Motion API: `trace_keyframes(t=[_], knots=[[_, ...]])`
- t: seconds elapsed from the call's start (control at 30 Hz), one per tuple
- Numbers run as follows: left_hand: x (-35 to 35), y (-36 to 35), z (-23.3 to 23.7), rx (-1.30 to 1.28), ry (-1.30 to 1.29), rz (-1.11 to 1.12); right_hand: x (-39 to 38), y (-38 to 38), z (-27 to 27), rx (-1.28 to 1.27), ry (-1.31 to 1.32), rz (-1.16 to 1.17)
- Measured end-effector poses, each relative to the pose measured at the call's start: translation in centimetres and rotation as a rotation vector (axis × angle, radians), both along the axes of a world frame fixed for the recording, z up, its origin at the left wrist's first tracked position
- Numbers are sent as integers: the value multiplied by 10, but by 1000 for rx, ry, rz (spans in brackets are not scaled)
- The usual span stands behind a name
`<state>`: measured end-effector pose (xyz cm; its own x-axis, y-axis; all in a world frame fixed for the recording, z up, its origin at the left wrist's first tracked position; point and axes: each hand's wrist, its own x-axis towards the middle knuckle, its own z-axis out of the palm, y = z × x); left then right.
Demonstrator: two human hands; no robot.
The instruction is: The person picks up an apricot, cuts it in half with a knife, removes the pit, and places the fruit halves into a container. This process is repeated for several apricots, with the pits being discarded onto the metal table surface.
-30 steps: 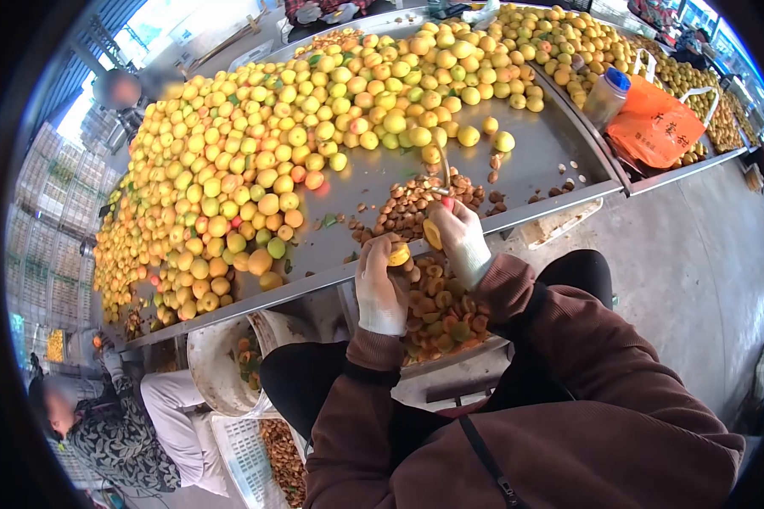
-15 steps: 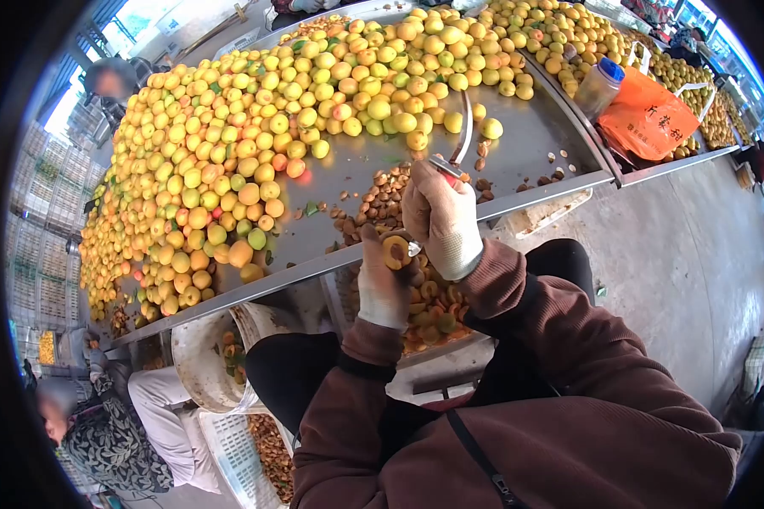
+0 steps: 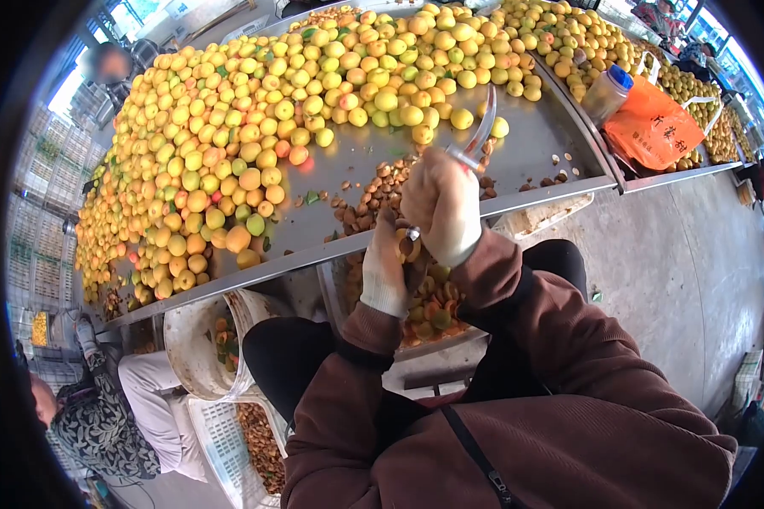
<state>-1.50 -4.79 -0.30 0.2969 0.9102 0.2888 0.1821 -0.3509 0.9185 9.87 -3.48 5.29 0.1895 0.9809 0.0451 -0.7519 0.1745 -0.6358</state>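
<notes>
Over the near edge of the metal table [image 3: 535, 148], two gloved hands work close together. The right hand [image 3: 441, 204] is clenched around a curved tool [image 3: 486, 123], whose blade rises from the top of the fist toward the far side. Below that fist, a small metal tip [image 3: 412, 233] meets a yellow fruit piece [image 3: 405, 249] grasped by the left hand [image 3: 384, 267], partly hidden by its fingers. Just beyond the hands lies a heap of brown pits [image 3: 382, 193]; cut halves [image 3: 440, 316] fill a container beneath them. Whole yellow fruits [image 3: 229, 136] are piled across the table's far and left parts. Farther right sit an orange bag [image 3: 658, 127] and a blue-lidded jar [image 3: 604, 97].
</notes>
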Motion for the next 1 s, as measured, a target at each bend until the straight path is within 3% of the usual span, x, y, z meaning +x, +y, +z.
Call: trace_keyframes(t=[0.03,0.07,0.13,0.17,0.2,0.27,0.4,0.53,0.6,0.63,0.67,0.73,0.77,0.8,0.9,1.0], knots=[[-1,9,-11,-554,-301,-78,3,3,-1,-28,18,-16],[-1,9,4,-560,-300,-73,6,5,-3,-56,36,-31],[-2,4,33,-941,-472,-94,8,9,-7,-102,51,-10],[-5,4,26,-712,-349,-157,9,10,-10,-125,129,7],[-6,5,25,-721,-350,-157,10,11,-13,-149,208,22],[-5,10,24,-1064,-596,-200,8,13,-18,-193,220,10],[-7,16,21,-1093,-618,-231,1,17,-8,-194,187,26],[-9,18,23,-1153,-760,-94,-2,10,-1,12,-102,66],[-12,21,23,-1071,-719,-80,-9,10,-8,0,-741,-223],[-18,22,22,-1027,-723,-117,-2,-3,3,-84,-1330,-143],[-19,25,17,-1022,-719,-126,-8,-8,10,-209,-1444,31],[-18,34,-3,-1056,-795,82,-5,-14,-11,130,-1715,-45],[-19,40,-8,-1042,-925,-35,-4,-17,-14,242,-1743,-38],[-20,40,-14,-1042,-921,-43,-2,-23,-14,221,-1718,56],[-24,31,-13,-1013,-824,-23,0,-26,-28,207,-1726,53],[-29,34,-18,-1148,-768,-82,3,-24,-38,181,-1673,-71]])
